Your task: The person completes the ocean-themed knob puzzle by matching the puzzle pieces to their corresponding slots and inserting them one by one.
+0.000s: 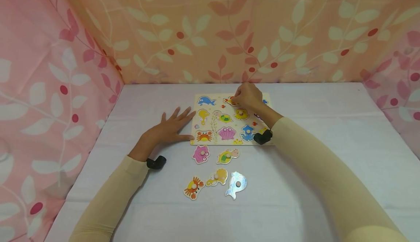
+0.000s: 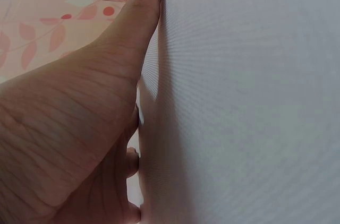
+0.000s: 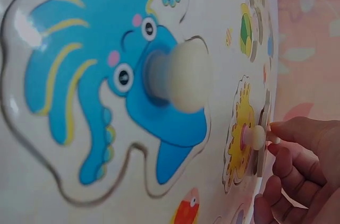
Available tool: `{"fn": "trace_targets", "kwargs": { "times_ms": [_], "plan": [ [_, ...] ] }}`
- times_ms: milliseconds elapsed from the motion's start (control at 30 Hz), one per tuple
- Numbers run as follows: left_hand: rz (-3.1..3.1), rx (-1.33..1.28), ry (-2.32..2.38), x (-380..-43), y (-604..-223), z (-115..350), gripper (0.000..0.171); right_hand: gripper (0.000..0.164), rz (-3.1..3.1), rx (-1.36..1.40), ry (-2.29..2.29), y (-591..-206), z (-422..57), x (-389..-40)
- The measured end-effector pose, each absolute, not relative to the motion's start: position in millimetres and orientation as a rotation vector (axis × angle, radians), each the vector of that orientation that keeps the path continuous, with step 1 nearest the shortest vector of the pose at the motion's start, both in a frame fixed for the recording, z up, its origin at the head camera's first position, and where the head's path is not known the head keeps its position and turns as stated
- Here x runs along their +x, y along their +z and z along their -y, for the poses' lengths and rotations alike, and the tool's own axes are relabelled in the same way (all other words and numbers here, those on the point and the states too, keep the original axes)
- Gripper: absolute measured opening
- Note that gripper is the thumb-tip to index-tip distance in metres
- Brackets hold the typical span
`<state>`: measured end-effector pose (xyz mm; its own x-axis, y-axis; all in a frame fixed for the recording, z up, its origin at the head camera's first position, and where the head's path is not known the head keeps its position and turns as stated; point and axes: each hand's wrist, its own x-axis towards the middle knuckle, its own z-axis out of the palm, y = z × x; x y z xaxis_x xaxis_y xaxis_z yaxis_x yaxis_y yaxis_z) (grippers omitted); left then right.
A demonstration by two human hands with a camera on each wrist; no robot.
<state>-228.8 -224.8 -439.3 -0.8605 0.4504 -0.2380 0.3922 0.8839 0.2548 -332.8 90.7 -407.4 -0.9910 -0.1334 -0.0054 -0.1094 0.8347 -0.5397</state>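
Head view: a flat rectangular board (image 1: 222,109), pale and printed with sea creatures, lies on the tabletop (image 1: 328,125), which is covered in smooth white cloth with faint creases. Right hand (image 1: 249,96) over the board's far row; grip closed, thumb and fingertips together on the small knob (image 3: 273,138) of a red-and-yellow piece (image 1: 230,100), largely hidden by the fingers. Left hand (image 1: 170,128) palm down at the board's left edge — grip spread, fingers straight and apart, thumb tip at the near left corner.

Seated in the board: a blue squid piece (image 1: 247,133) and a yellow octopus piece (image 1: 241,114), each with a rounded, pale peg. Right wrist view gives the squid close up: glossy face, yellow stripes on the tentacles, wavy cut outline.

Loose on the cloth, just nearer than the board: pink shell piece (image 1: 201,154), scalloped; turtle piece (image 1: 228,156), green and yellow; crab piece (image 1: 194,188), orange, jagged; seahorse piece (image 1: 217,177), yellow, curled; whale piece (image 1: 236,185), its surface washed silvery by glare. All five lie knob up.

Behind, a soft orange curtain (image 1: 229,34) with leaf sprays; to the left, pink cloth (image 1: 42,70) of similar pattern.
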Motion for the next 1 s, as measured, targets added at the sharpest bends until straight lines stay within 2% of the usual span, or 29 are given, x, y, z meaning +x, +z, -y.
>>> {"fn": "trace_targets", "kwargs": {
  "times_ms": [1000],
  "plan": [
    [-2.749,0.623,0.279,-227.8,-439.6,226.1,0.102,0.023,-2.979,-0.303,-0.772,-409.0,-90.7,-334.7]
  ]
}}
